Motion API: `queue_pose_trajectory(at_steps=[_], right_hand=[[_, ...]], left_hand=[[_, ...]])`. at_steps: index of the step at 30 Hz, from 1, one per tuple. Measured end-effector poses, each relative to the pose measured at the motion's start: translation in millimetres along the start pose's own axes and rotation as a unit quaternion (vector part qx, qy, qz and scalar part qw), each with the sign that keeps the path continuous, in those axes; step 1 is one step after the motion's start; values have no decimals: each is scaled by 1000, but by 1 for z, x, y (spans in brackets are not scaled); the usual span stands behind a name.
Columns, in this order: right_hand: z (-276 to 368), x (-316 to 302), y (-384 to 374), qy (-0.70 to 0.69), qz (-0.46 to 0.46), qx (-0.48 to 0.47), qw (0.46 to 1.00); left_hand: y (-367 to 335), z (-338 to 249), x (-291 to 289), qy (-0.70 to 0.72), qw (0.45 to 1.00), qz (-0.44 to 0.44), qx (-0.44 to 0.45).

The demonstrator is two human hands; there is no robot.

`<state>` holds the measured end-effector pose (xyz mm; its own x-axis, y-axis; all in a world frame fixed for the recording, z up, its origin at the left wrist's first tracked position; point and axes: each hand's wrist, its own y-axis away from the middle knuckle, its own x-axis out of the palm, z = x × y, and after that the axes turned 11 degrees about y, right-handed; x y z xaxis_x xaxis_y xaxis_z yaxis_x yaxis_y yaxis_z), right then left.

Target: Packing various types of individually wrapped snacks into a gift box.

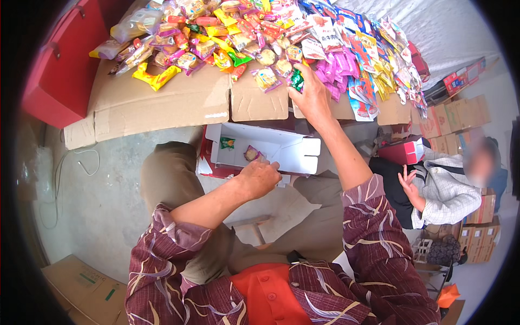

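My right hand pinches a small green foil-wrapped candy at the front edge of the snack pile. Below it, an open box, white inside and red outside, sits by my knees. In the box lie a green-wrapped candy and a purple-edged packet with a round biscuit. My left hand is at the box's near wall with its fingers curled together; what they hold, if anything, is hidden.
Heaped wrapped sweets and snack sachets cover cardboard in front of me. A red box stands at far left. Another person sits at right beside a red box; cartons are stacked behind.
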<state>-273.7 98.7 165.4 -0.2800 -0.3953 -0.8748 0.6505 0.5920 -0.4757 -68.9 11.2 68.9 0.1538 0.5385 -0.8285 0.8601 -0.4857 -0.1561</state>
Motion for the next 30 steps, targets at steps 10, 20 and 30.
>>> queue_pose_trajectory(at_steps=[10,20,30], right_hand=[[13,-7,-3,-38,21,6,999],[10,12,-1,-3,-20,43,999],[-15,7,-11,-525,-19,258,811]], left_hand=[[-2,-2,0,8,1000,17,-9],[-3,-1,0,7,1000,17,-10],[-2,-3,-6,42,998,45,-27]])
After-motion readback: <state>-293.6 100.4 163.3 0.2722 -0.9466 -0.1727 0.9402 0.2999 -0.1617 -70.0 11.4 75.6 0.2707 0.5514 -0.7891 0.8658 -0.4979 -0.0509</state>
